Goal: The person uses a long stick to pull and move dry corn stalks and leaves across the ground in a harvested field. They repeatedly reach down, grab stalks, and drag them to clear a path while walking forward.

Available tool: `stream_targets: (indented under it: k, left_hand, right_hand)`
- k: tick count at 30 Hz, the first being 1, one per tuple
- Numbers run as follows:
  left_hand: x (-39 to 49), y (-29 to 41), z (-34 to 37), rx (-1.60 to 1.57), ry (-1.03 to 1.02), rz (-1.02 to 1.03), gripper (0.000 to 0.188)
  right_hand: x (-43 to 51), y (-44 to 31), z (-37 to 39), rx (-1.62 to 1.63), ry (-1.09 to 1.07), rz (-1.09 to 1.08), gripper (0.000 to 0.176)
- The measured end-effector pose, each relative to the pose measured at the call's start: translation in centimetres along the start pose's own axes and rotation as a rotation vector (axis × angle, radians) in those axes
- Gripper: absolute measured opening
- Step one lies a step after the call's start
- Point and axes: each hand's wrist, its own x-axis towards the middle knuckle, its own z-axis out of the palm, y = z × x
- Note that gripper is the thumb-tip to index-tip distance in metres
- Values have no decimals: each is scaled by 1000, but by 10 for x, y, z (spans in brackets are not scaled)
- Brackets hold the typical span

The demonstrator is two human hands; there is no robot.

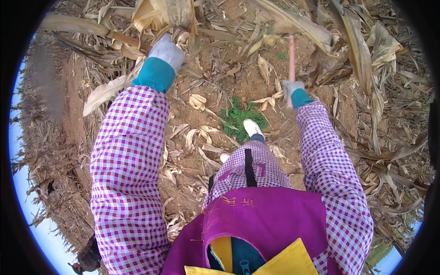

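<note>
At the upper left, my left hand (166, 53) wears a whitish glove under a teal cuff. It is closed around a dry corn stalk (129, 40) that runs out to the left, with a withered corn husk (177, 15) just above the glove. My right hand (293, 88), gloved as well, grips a pinkish stick-like tool handle (292, 58) pointing away from me. Whether a blade or head sits on its far end cannot be made out. Beyond that end a broad dried corn leaf (295, 25) hangs, partly blurred.
Reddish-brown soil (220, 82) strewn with dry husks lies between my arms. A green feathery weed (240, 118) grows beside my white shoe (252, 128). Dry stalks and leaves (361, 58) crowd the right side. At the lower left is a dark shape (90, 252), possibly another person.
</note>
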Motion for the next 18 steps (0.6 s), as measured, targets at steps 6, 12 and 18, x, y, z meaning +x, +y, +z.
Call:
stream_targets:
  k: [6, 12, 18]
  left_hand:
    - [-22, 14, 12, 143, 244, 77, 11]
    - [-69, 22, 30, 297, 141, -3, 10]
    - [-156, -31, 95, 128, -422, -224, 18]
  right_hand:
    - [50, -41, 38, 228, 91, -56, 25]
    - [-86, 65, 207, 192, 17, 305, 20]
    - [-222, 334, 249, 45, -608, 818, 14]
